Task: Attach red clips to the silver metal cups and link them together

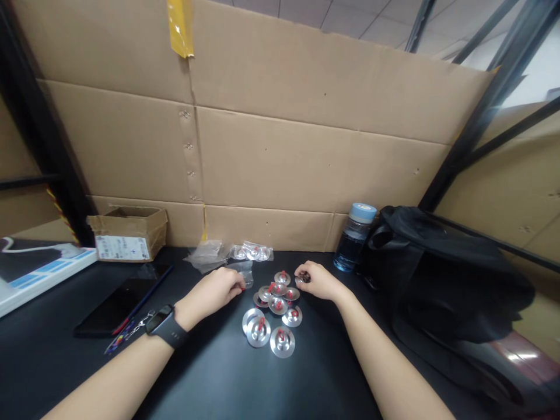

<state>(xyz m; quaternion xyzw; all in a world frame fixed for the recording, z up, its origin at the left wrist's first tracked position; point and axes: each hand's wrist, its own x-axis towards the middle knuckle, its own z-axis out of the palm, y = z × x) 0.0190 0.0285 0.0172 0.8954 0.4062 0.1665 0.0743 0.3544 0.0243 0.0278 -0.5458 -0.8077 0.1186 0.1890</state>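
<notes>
Far left of the frame: a white strip with blue markings is being supported at an angle by the black tabletop. Next, an open brown cardboard box with a white label is being backed by a tall brown cardboard panel. Lower left, a flat black glossy device is lying with a multicoloured strap with metal clips near its close edge. A black smartwatch is being worn on the left wrist.

Left of centre, the left hand is being held low over the tabletop, fingers curled, thumb and forefinger being brought close together; a red bit is showing at the tips, cannot tell whether anything is being pinched. Behind it, crumpled clear plastic bags are lying, then silver discs packed in clear plastic.

Centre: loose round silver metal discs with red loops are being grouped between the hands, several overlapping, the nearest ones sitting lower in the frame.

Right of centre, a small dark brown piece is being pinched by thumb and fingers of the right hand, just beside the upper discs.

Further right, a clear bottle with a light blue lid is standing upright beside a black fabric bag.
</notes>
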